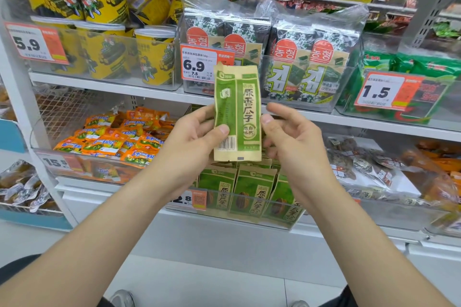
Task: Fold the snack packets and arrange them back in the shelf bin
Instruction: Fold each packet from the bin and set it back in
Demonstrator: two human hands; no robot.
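A green and tan snack packet stands upright in front of the shelves, folded narrow, its back with a barcode facing me. My left hand grips its lower left edge, thumb on the front near the barcode. My right hand holds the right edge, thumb on the front and fingers curled behind. Directly below, a clear shelf bin holds several matching green packets standing upright.
Orange snack packets fill the bin to the left. Seaweed packs and yellow tubs sit on the shelf above, green packs at the right. Brown bagged snacks lie in the right bin. Price tags hang off shelf fronts.
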